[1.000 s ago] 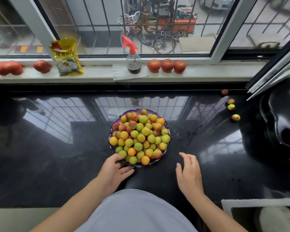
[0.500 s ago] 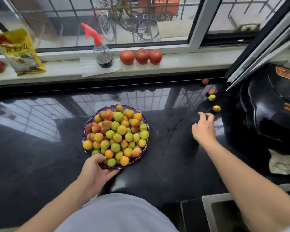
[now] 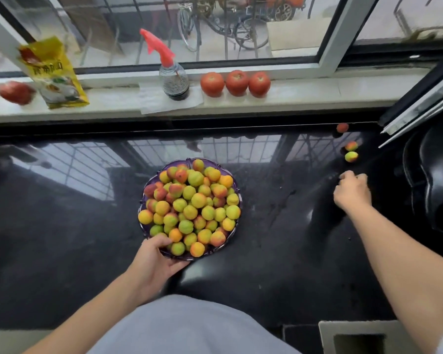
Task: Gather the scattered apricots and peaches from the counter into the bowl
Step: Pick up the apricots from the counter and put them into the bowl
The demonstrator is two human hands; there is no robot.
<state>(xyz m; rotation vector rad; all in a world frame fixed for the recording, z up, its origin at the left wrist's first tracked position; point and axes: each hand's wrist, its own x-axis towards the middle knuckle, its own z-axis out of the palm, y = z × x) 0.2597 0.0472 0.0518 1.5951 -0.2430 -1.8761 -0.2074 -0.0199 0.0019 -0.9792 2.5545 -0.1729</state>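
Note:
A purple bowl [image 3: 149, 180] heaped with yellow, green and red apricots and peaches [image 3: 189, 208] sits mid-counter. My left hand [image 3: 154, 261] grips its near rim, thumb over the edge. My right hand [image 3: 352, 191] is stretched to the far right of the counter, knuckles up, fingers curled down around a small fruit that they hide. Just beyond it lie a green-yellow fruit [image 3: 351, 157], a red-yellow one [image 3: 351, 146] and a red one [image 3: 342, 127] by the back edge.
The counter [image 3: 62, 226] is glossy black stone. A black rounded appliance [image 3: 435, 185] stands right of my right hand. On the windowsill [image 3: 304, 94] are three tomatoes [image 3: 237, 83], a spray bottle [image 3: 173, 77] and a yellow packet [image 3: 54, 75]. A sink corner [image 3: 358, 338] shows bottom right.
My right hand has reached from near the bowl out to the right and closed over the nearest loose fruit, which is no longer visible. My left hand has kept hold of the bowl rim.

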